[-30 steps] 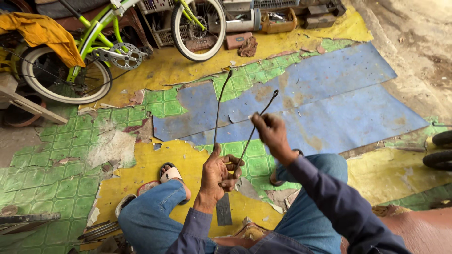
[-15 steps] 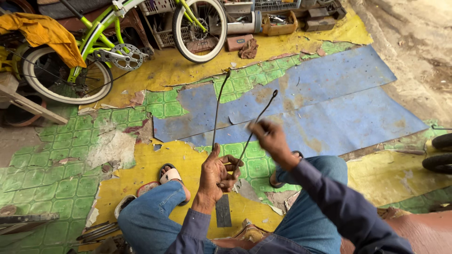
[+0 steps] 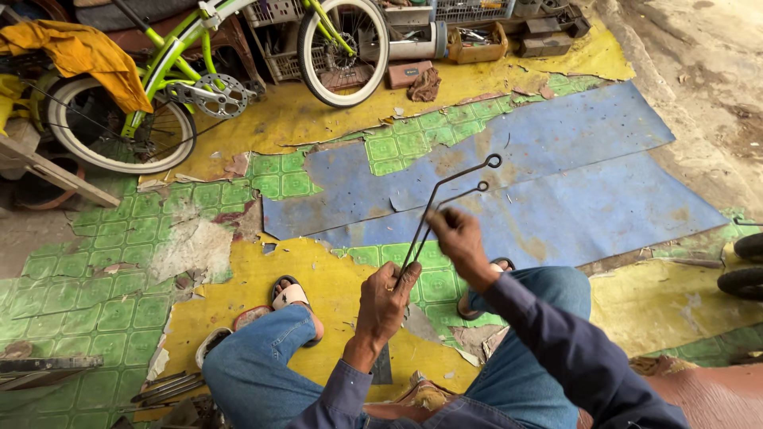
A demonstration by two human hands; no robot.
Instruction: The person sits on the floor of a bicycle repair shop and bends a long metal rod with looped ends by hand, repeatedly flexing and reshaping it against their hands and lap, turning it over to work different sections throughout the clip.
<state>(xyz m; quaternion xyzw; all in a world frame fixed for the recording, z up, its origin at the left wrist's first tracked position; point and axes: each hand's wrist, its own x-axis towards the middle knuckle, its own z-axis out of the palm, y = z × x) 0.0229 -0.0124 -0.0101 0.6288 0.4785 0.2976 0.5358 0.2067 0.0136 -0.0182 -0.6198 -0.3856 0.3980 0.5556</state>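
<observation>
I sit with my knees up, in jeans and sandals. My left hand (image 3: 387, 295) grips the lower end of a pair of thin dark metal rods (image 3: 455, 180) joined like a fork. Each rod ends in a small ring, and the ringed tips point up and to the right. My right hand (image 3: 456, 235) is closed around the rods a little higher, just right of the left hand. Both rods lie close together, nearly parallel.
A green bicycle (image 3: 199, 75) with an orange cloth (image 3: 87, 56) stands at the upper left. Crates and boxes of parts (image 3: 477, 36) line the back. Worn blue sheets (image 3: 556, 183) cover the floor ahead. Long tools (image 3: 171, 388) lie by my left foot; dark tyres (image 3: 743, 266) sit at the right edge.
The two rods stood spread apart, one nearly upright. They have swung right and come close together. My right hand has slid down towards my left hand.
</observation>
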